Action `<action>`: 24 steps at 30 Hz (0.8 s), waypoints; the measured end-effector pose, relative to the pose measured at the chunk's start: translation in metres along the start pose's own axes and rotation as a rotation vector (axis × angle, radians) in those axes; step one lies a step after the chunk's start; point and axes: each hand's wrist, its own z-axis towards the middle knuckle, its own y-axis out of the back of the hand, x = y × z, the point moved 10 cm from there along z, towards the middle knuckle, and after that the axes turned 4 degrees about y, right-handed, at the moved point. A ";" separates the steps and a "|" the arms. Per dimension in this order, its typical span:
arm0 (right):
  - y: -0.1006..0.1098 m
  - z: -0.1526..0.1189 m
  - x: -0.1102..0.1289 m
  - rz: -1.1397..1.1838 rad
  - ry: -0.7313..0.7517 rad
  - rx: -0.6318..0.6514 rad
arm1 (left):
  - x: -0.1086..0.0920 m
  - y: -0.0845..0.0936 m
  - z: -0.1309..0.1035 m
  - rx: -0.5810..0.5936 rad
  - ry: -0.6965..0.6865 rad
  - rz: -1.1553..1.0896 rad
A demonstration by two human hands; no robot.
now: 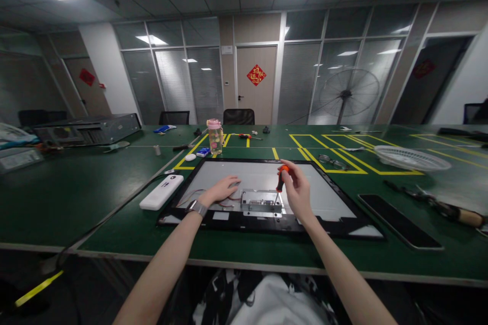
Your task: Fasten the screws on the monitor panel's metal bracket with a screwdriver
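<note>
In my right hand (298, 190) is a screwdriver (281, 181) with an orange and black handle, held nearly upright. Its tip points down at the right end of a metal bracket (251, 203); I cannot make out whether it sits in a screw. The bracket is on the lower edge of a flat display panel (213, 175), which lies with its grey back up and a black frame around it. My left hand (221, 190), with a watch (197, 207) on the wrist, rests flat on the panel left of the bracket, fingers stretched. Thin wires (190, 194) run beside it.
Left of the panel lies a white power bank (162, 193). Behind stand a pink-lidded bottle (215, 137) and another screwdriver (247, 136). To the right are a black tablet-like slab (398, 221), a white basket (412, 157) and glasses (333, 162). A computer case (91, 129) sits far left.
</note>
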 end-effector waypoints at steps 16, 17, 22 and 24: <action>0.001 0.001 0.005 -0.066 0.073 0.006 | -0.001 0.001 0.000 -0.003 0.005 -0.007; 0.002 0.001 0.006 -0.064 0.079 0.002 | -0.001 0.001 0.000 -0.004 0.004 -0.005; 0.002 0.004 0.001 0.006 0.010 0.006 | -0.003 0.003 -0.001 -0.004 0.014 -0.002; -0.003 0.003 0.001 0.041 -0.019 0.053 | -0.005 0.004 -0.002 0.001 0.021 -0.006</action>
